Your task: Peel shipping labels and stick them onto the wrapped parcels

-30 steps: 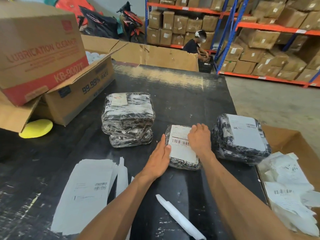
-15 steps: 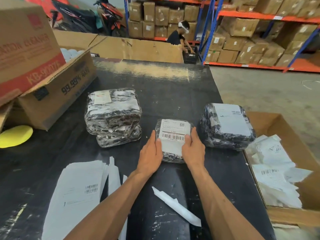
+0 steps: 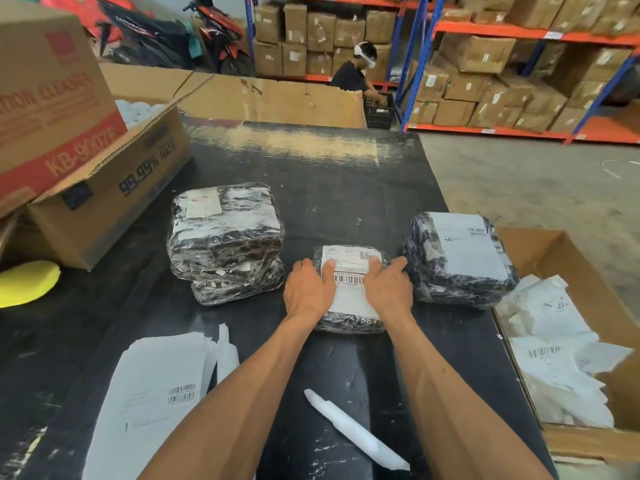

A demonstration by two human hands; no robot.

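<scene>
Leftward, toward the bench's (image 3: 329,174) near left corner, we have the label sheets (image 3: 152,400), and a stack of wrapped parcels (image 3: 225,237) lies further in. At mid-bench our left hand (image 3: 306,289) and right hand (image 3: 388,289) lie open, palms flat on either side of the small parcel (image 3: 349,320), pressing its shipping label (image 3: 349,282). Against the right edge sits a labelled parcel (image 3: 460,258).
</scene>
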